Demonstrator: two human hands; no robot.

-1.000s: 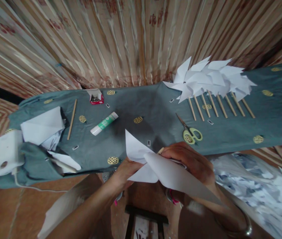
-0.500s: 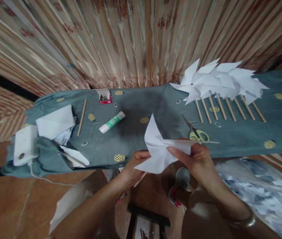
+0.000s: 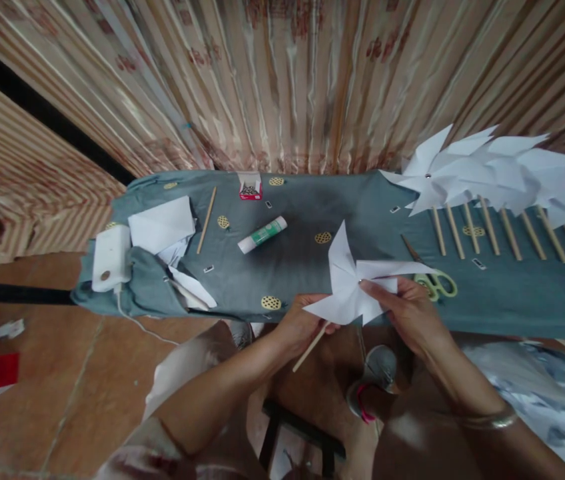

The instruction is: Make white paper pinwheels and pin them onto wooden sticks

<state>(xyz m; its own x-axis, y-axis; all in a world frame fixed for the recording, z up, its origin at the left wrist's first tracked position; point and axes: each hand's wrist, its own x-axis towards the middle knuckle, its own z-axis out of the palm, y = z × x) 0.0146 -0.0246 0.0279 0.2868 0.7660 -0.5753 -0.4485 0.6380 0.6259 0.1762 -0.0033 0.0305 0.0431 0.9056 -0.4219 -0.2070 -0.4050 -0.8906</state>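
A white paper pinwheel is between my two hands, over the near edge of the cloth-covered table. My left hand is closed on its wooden stick, which slants down toward me; part of those fingers is hidden by the paper. My right hand grips the pinwheel from the right, thumb pressed near the small pin at its centre, with the other fingers behind the blades. Green-handled scissors lie just beyond my right hand.
Finished pinwheels lie overlapped at the back right. A glue stick, an open box of pins, a loose wooden stick, stacked white paper and a white corded device are on the tablecloth. A dark stool stands below.
The head view has turned left, so the table's things sit further right in the picture. More of the stick shows below my left hand. Both hands still hold the pinwheel.
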